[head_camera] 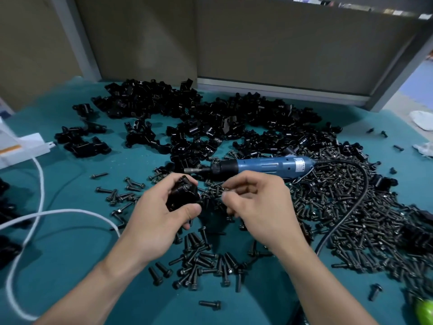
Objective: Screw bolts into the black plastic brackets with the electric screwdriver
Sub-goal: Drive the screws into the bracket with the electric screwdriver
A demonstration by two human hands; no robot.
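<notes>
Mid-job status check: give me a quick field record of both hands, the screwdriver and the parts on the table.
left hand: grips one black bracket
right hand: fingertips pinch what looks like a bolt; blurred
screwdriver: lying unheld on the table, just beyond both hands
loose bolts: heaped to the right, more scattered near the hands
bracket pile: far side of the table
white cable: looped on the left
</notes>
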